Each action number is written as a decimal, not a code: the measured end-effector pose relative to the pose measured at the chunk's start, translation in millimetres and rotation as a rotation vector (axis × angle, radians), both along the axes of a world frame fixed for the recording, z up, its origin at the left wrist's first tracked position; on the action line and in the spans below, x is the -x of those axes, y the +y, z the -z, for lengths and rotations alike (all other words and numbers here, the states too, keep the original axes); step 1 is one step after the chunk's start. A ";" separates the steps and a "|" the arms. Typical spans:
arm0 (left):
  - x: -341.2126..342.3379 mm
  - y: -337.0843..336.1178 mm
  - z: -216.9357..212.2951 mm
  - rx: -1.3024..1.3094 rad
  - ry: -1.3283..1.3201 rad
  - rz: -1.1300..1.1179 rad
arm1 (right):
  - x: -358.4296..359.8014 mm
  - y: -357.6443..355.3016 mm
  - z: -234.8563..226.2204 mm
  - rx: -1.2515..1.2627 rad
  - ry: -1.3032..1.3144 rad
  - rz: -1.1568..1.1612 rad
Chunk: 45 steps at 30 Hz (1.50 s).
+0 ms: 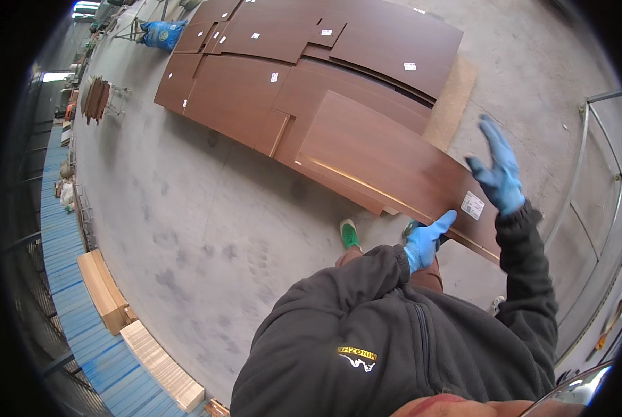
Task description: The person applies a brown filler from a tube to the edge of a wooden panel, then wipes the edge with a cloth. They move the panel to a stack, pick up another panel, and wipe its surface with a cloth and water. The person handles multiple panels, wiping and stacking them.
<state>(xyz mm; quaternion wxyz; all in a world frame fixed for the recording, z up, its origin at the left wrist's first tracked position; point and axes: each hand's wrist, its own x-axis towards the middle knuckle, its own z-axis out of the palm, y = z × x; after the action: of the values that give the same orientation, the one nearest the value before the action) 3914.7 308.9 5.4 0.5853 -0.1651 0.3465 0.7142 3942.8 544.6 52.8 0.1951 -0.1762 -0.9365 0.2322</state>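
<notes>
Fleece jacket up front; left hand gripping a labelled brown panel by its edge. Far end rests on the near-right corner of that stack, probably taking weight, so right hand is open.

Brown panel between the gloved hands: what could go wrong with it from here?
The brown panel juts past the panel stack, and the left hand grips its edge while the right hand is spread open, so it might tip or slip. If it fell, it could strike the foot in the green shoe. Sliding it might also scuff panels underneath.
</notes>
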 end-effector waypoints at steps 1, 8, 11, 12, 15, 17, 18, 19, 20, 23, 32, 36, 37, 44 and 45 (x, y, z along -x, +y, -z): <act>-4.3 -17.7 -8.6 -0.021 -0.016 0.004 | 17.7 -23.0 -7.8 0.043 -0.044 -0.028; 7.1 -162.9 -54.8 -0.068 -0.079 0.218 | 35.7 -180.2 -4.4 0.778 -0.560 0.074; 28.3 -225.7 -78.8 -0.155 -0.003 0.298 | 39.4 -232.3 -10.9 0.840 -0.591 0.104; 38.1 -240.5 -85.0 -0.189 -0.009 0.251 | 41.7 -244.9 -13.7 0.842 -0.588 0.107; 59.0 -291.8 -95.8 -0.213 0.088 0.012 | 41.5 -277.3 -18.7 0.828 -0.564 0.119; 74.8 -328.9 -89.1 -0.172 0.095 -0.166 | 37.5 -293.6 -16.1 0.829 -0.631 0.106; 81.5 -342.3 -84.6 -0.002 0.277 -0.188 | 34.8 -300.0 -13.9 0.817 -0.628 0.081; 87.3 -355.4 -80.5 0.060 0.479 -0.209 | 30.8 -306.2 -10.5 0.801 -0.643 0.068; 90.3 -363.8 -75.9 0.194 0.546 -0.266 | 27.3 -310.1 -7.9 0.807 -0.645 0.044; 90.7 -387.5 -67.7 0.281 0.397 -0.493 | 12.6 -319.0 0.2 0.780 -0.714 0.025; 70.7 -371.8 -24.5 0.472 0.477 -0.459 | -54.7 -303.4 7.4 0.736 -0.873 0.044; 48.8 -354.1 -10.9 0.457 0.362 -0.365 | -91.4 -285.1 10.7 0.769 -0.887 0.092; 44.8 -351.6 -11.5 0.438 0.338 -0.353 | -99.5 -281.3 11.4 0.785 -0.904 0.123; 34.0 -336.5 -29.3 0.420 0.180 -0.282 | -123.4 -277.1 11.3 0.747 -0.918 0.159; 35.3 -334.9 -31.2 0.420 0.155 -0.274 | -123.5 -278.4 10.1 0.764 -0.925 0.174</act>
<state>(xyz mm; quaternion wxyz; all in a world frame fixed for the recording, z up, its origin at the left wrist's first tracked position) 3879.4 -26.0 36.6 0.4076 -0.2731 0.5057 0.7096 4066.3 266.1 42.6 -0.2910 -0.3925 -0.7566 0.4345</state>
